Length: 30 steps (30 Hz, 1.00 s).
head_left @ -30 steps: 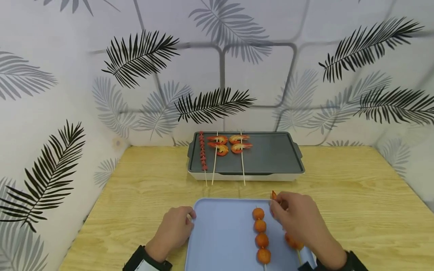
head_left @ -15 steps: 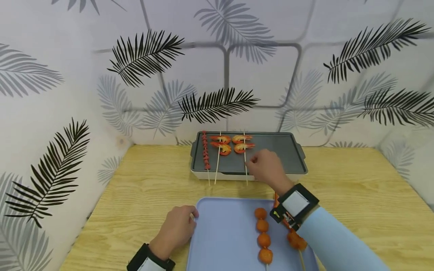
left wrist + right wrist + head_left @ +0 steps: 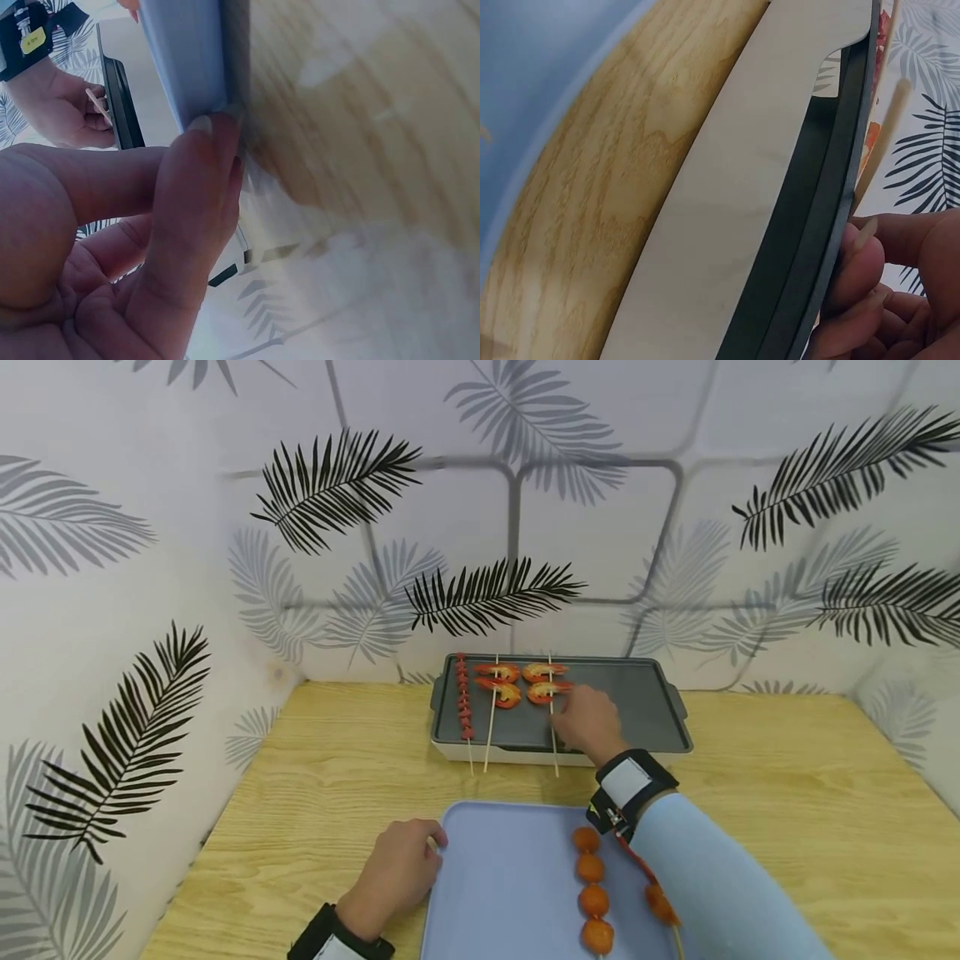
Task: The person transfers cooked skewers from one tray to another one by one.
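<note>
My right hand [image 3: 588,722] is over the front of a dark griddle [image 3: 645,702], pinching the bare stick of the right-hand shrimp skewer [image 3: 546,672]. In the right wrist view, the stick [image 3: 883,146] runs up from the thumb and fingers, close to the griddle's rim. The skewer's two shrimp lie on the plate. At the left edge of a blue tray [image 3: 502,893], the fingertips of my left hand [image 3: 401,864] grip the rim; the left wrist view shows the tray's edge [image 3: 187,67] at the thumb and index finger.
Another shrimp skewer [image 3: 498,693] and a thin skewer of red pieces [image 3: 464,697] lie on the griddle's left, sticks overhanging its front. The tray holds a skewer of orange balls [image 3: 592,902] and another skewer [image 3: 662,906], partly hidden by my right sleeve. A patterned wall stands behind.
My right hand has moved from the tray's right side forward and left to the griddle, and now holds the shrimp skewer's stick. The left hand stays at the tray's edge.
</note>
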Available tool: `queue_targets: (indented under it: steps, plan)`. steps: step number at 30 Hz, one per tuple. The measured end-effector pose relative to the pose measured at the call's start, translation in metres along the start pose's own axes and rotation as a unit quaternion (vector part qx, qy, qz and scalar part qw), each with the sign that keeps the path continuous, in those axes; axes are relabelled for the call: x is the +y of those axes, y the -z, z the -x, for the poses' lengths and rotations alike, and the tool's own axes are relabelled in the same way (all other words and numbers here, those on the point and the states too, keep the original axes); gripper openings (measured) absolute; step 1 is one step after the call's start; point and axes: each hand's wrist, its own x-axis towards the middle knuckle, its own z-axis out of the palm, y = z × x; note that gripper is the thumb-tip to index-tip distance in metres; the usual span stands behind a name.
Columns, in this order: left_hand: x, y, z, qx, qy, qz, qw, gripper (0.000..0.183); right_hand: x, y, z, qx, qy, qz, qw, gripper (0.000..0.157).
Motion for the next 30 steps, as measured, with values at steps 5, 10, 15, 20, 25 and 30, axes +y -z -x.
queue_targets:
  steps: [5, 10, 15, 20, 25, 30]
  plan:
    - [-0.0003, -0.0001, -0.0005, -0.004, 0.0, 0.0, 1.0, 0.014, 0.0019, -0.0032, -0.0033, -0.009, -0.004, -0.006, 1.0, 0.043]
    - [-0.0006, -0.0007, -0.0013, -0.009, 0.001, 0.003, 1.0, 0.013, -0.0016, -0.0042, -0.0058, -0.017, -0.016, -0.012, 1.0, 0.044]
    - [0.0003, -0.0009, -0.0006, -0.014, 0.003, 0.007, 0.9999, 0.013, -0.004, -0.0058, -0.0089, -0.021, -0.021, -0.011, 1.0, 0.041]
    - [0.0011, -0.0011, -0.0007, -0.013, 0.001, 0.008, 0.9999, 0.013, -0.0038, -0.0065, -0.0087, -0.02, -0.009, 0.007, 1.0, 0.042]
    - [0.0002, -0.0008, -0.001, -0.01, -0.001, 0.003, 0.9999, 0.014, -0.0034, -0.0062, -0.006, -0.016, 0.019, 0.013, 1.0, 0.048]
    - [-0.0014, 0.0, -0.0011, -0.01, 0.003, -0.002, 0.9999, 0.013, 0.0012, -0.0058, -0.0036, -0.009, 0.043, -0.017, 0.999, 0.049]
